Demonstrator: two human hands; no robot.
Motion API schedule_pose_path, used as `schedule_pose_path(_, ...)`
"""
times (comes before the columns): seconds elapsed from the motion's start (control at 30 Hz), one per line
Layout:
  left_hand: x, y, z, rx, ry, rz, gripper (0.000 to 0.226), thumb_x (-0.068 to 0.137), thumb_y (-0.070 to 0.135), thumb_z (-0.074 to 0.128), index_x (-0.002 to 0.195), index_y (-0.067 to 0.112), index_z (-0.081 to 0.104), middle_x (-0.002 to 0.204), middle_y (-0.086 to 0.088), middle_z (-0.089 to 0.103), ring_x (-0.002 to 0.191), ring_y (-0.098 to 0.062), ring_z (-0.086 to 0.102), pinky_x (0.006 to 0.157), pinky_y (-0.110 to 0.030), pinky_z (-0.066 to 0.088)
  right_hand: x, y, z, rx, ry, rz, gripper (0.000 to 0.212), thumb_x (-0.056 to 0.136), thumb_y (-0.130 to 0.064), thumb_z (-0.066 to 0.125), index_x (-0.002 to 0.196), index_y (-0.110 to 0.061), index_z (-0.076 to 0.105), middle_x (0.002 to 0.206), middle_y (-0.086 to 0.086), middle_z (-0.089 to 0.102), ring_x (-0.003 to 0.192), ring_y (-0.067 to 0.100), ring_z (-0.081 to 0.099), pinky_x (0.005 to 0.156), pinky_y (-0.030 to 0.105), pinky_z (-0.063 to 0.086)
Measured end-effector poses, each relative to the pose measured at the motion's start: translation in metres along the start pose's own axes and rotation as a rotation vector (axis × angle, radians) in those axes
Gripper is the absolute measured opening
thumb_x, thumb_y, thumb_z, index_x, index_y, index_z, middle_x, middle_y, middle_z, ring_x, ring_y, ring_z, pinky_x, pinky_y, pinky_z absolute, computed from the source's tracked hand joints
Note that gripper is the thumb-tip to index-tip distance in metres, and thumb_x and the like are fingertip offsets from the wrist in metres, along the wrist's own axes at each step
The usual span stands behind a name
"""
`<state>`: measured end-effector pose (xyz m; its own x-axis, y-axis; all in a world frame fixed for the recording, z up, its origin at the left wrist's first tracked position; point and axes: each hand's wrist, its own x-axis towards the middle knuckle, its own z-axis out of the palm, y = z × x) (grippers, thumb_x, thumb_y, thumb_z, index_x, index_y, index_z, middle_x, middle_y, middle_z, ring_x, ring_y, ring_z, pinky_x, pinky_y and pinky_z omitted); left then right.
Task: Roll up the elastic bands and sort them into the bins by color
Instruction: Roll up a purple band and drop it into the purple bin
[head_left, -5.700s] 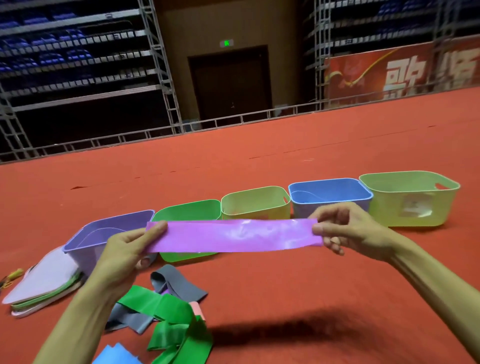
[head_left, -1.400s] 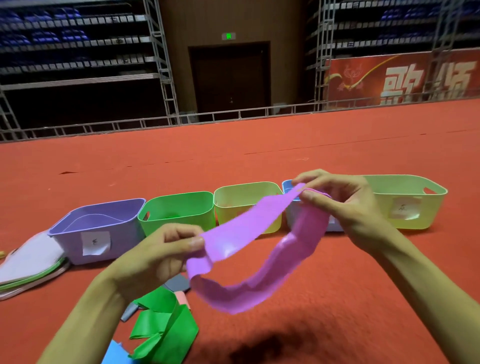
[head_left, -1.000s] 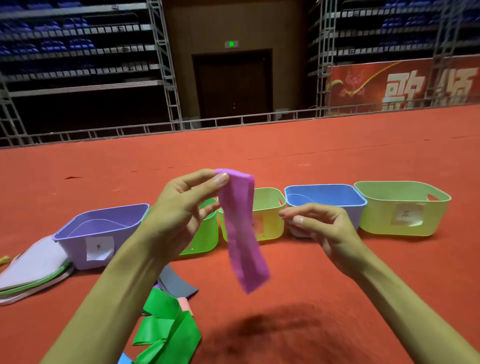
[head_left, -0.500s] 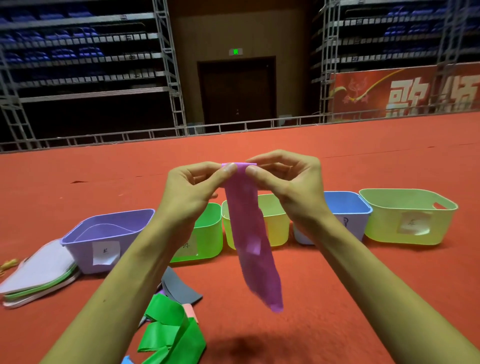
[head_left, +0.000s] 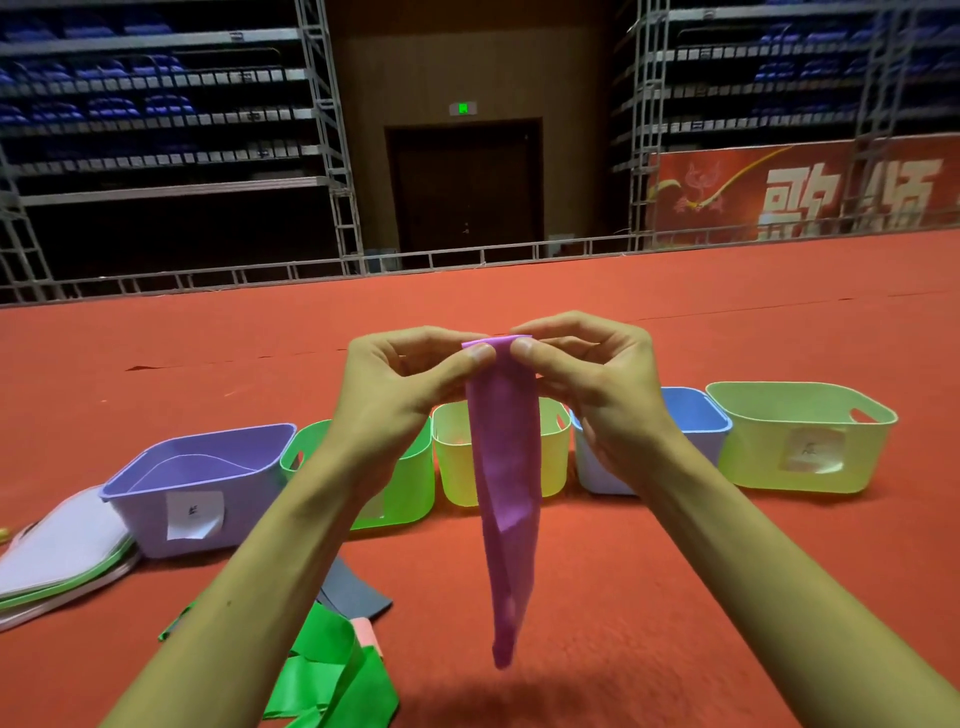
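Same pinch as half a second ago: left hand (head_left: 395, 389) and right hand (head_left: 597, 384) held close together above the red floor (head_left: 779, 322), fingers (head_left: 480, 356) of both clamped on the folded top edge of the purple band (head_left: 506, 493). Differs only in the hang: doubled length now drooping straighter, tail swung a little left and lower, clear of the floor. A second ago gripped by the left alone, right hand off it; further back, pulled flat and wide between the two.

Beyond the hands, a row of five bins on the floor: purple bin (head_left: 254, 499) at the left end, white label on its near wall, then green bin (head_left: 415, 488), yellow bin (head_left: 452, 467), blue bin (head_left: 693, 410), and a larger pale green bin (head_left: 753, 457) at the right end, also labelled. Green bin half hidden by the left wrist, yellow bin crossed down the middle by the hanging band, blue bin largely covered by the right hand. Near left, partly under the left forearm: loose green bands (head_left: 327, 665), a grey band (head_left: 358, 592), a small pink piece (head_left: 366, 631). At the left edge, a flat stack (head_left: 62, 551) of pale sheets.
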<state>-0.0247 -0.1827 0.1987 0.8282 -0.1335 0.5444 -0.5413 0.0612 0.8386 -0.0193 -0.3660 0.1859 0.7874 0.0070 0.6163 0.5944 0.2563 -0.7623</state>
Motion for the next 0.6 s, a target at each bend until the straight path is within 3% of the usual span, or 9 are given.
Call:
schedule_pose_path(0.13,0.001,-0.002,0.003,0.007,-0.008,0.012,0.027,0.080,0.017,0.076,0.100,-0.001,0.077,0.094,-0.018,0.078,0.085,-0.026,0.074,0.082,-0.038,0.063,0.001,-0.002,-0.005,-0.031,-0.014,-0.006,0.008,0.085,0.002,0.076,0.092,-0.002,0.075,0.095,0.029,0.075,0.086,0.034,0.071,0.080,0.052,0.060)
schedule_pose_path(0.33,0.000,0.001,0.005,0.016,-0.012,0.000,0.025,0.084,0.015,0.075,0.102,-0.002,0.077,0.095,-0.019,0.078,0.088,-0.027,0.075,0.085,-0.044,0.062,-0.001,-0.006,-0.010,-0.040,-0.052,0.010,0.017,0.076,-0.013,0.080,0.091,-0.006,0.076,0.090,0.019,0.077,0.084,0.030,0.072,0.074,0.041,0.062)
schedule_pose_path(0.6,0.001,0.003,0.007,0.030,-0.008,-0.003,0.024,0.086,0.013,0.074,0.103,-0.003,0.077,0.095,-0.019,0.078,0.087,-0.028,0.075,0.083,-0.043,0.063,0.001,-0.009,-0.009,-0.073,-0.091,0.035,0.021,0.075,-0.018,0.080,0.093,-0.010,0.077,0.090,0.016,0.078,0.082,0.025,0.074,0.079,0.044,0.062)
